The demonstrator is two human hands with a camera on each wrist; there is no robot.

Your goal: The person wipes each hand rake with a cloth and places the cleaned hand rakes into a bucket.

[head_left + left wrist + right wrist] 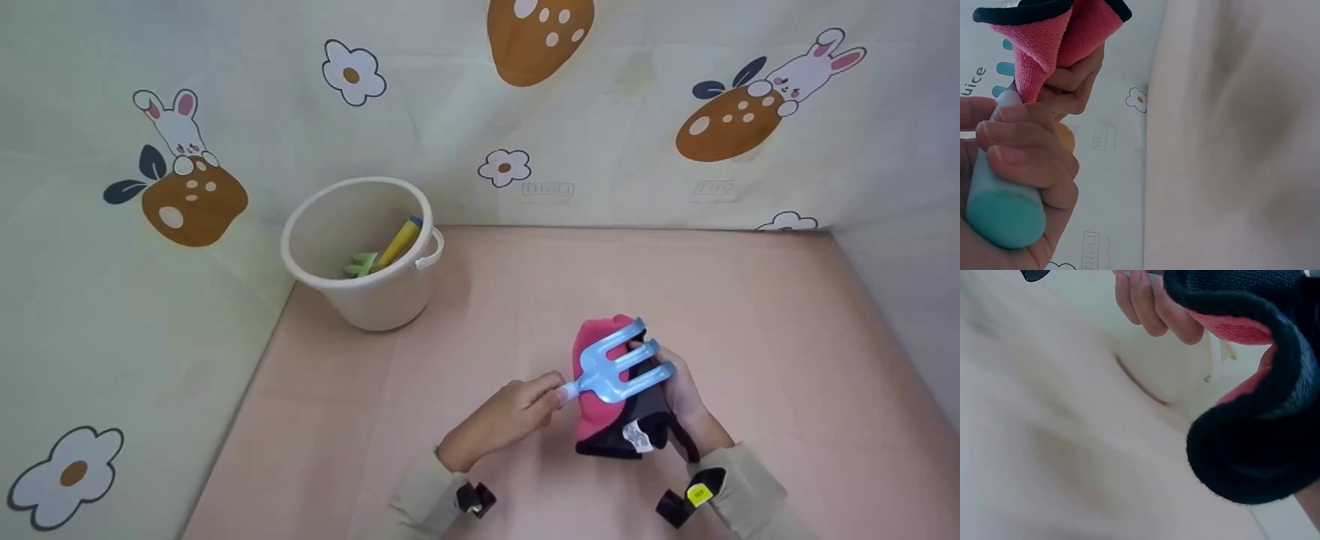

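A light-blue toy garden fork [604, 373] is in my left hand [514, 412], its three tines pointing right and up. In the left wrist view, those fingers wrap round the thick pale handle [1002, 169], which ends in teal. Behind the fork hangs a pink cloth with dark trim and a white tag [595, 412]. My right hand [684, 390] grips this cloth from its right side, fingers partly hidden by it. Folds of the dark-edged cloth [1241, 478] fill the right side of the right wrist view. The fork's head lies against the cloth in the head view.
A cream bucket [382, 304] with a side handle stands at the back left. Inside it are a yellow-handled tool [399, 241] and a green fork-shaped piece [361, 264]. Printed fabric walls [420, 135] enclose the pinkish table surface [510, 292] on the left, back and right.
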